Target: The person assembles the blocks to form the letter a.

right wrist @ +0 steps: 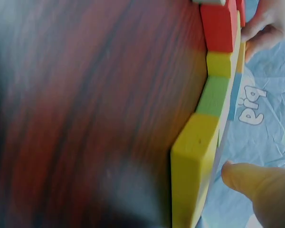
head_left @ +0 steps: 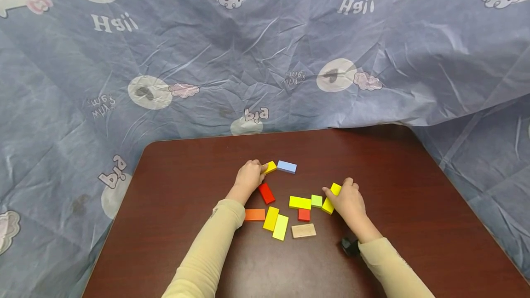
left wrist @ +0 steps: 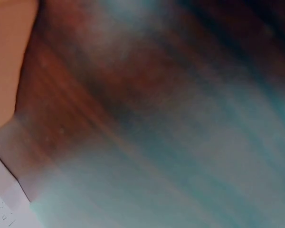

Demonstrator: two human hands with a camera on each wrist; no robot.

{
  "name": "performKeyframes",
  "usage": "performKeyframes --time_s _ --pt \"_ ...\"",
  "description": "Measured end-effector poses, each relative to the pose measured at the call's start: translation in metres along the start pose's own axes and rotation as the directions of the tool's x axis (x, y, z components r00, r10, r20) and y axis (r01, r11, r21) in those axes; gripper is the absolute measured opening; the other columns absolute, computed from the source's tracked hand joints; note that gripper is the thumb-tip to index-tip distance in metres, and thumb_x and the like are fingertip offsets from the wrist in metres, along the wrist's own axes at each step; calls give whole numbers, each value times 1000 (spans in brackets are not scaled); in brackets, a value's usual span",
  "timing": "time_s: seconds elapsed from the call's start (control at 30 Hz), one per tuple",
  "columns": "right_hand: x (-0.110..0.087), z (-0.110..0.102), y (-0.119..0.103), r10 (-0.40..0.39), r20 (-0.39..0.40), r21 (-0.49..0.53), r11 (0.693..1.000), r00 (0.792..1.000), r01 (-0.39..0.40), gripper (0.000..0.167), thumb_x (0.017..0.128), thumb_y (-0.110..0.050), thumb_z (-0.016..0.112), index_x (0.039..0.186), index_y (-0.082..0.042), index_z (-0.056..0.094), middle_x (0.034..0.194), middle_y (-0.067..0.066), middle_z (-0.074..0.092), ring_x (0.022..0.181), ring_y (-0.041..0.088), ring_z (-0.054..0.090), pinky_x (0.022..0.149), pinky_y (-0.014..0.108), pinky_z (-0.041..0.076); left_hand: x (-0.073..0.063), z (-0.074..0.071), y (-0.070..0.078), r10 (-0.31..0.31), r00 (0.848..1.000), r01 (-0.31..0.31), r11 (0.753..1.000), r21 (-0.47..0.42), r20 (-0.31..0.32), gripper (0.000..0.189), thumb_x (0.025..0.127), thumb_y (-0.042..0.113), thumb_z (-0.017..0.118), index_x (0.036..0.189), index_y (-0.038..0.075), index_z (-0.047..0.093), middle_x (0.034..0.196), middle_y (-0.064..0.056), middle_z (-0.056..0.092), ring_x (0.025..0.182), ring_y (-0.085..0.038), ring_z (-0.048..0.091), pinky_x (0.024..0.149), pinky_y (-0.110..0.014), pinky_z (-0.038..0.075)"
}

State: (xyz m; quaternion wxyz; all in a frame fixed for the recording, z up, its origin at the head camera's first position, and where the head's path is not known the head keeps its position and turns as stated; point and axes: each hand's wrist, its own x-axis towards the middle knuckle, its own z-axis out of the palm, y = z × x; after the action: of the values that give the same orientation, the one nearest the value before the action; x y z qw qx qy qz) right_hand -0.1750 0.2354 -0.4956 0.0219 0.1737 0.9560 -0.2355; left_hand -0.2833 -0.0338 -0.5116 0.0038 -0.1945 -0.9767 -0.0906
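In the head view my left hand [head_left: 250, 174] grips the near-left end of a yellow block [head_left: 270, 167], just left of a blue block [head_left: 287, 166]. A red block [head_left: 267, 193] lies below that hand. My right hand [head_left: 348, 201] is spread over another yellow block [head_left: 331, 199] standing to the right of a small green block [head_left: 316, 201]. In the right wrist view the right thumb [right wrist: 251, 183] is apart from the block, above its top; the other fingers are out of sight there. The left wrist view is blurred, showing mostly tabletop and some skin.
A yellow-green block [head_left: 300, 202] and small red block [head_left: 304, 215] lie mid-table. Nearer are an orange block [head_left: 254, 214], two yellow blocks [head_left: 271, 218] and a plain wooden block [head_left: 303, 231]. Behind the brown table [head_left: 186, 187] hangs a patterned blue cloth [head_left: 223, 68].
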Motion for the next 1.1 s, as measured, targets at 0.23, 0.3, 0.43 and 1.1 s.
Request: performKeyframes --time_s 0.23,0.3,0.43,1.1 --pt "-4 8 -4 19 8 32 999 1000 -19 70 89 -33 70 124 15 33 103 34 49 74 38 57 69 47 51 -1 -1 0 -11 1000 11 1000 -5 17 43 93 22 69 135 24 61 116 -2 66 107 -22 61 91 -34 55" --pt "-3 7 -6 30 20 24 999 999 -31 68 88 -29 70 124 15 33 103 34 49 77 40 58 71 48 52 -1 -1 0 -11 1000 11 1000 -8 13 43 93 22 69 135 24 61 116 -2 66 107 -22 60 91 -34 55" --pt "4 0 -10 42 48 -38 999 998 -40 64 87 -23 70 124 17 37 105 36 51 85 44 60 75 51 53 -2 -2 0 -9 1000 9 1000 -18 3 42 93 21 69 134 23 62 117 -3 66 106 -23 61 90 -35 55" --pt "31 16 -62 -91 15 -34 995 996 92 58 87 -27 75 122 14 53 105 27 57 85 36 62 84 48 55 -3 -3 2 -8 1000 8 999 -38 -5 42 91 19 71 133 22 63 112 -2 66 105 -22 61 90 -35 54"
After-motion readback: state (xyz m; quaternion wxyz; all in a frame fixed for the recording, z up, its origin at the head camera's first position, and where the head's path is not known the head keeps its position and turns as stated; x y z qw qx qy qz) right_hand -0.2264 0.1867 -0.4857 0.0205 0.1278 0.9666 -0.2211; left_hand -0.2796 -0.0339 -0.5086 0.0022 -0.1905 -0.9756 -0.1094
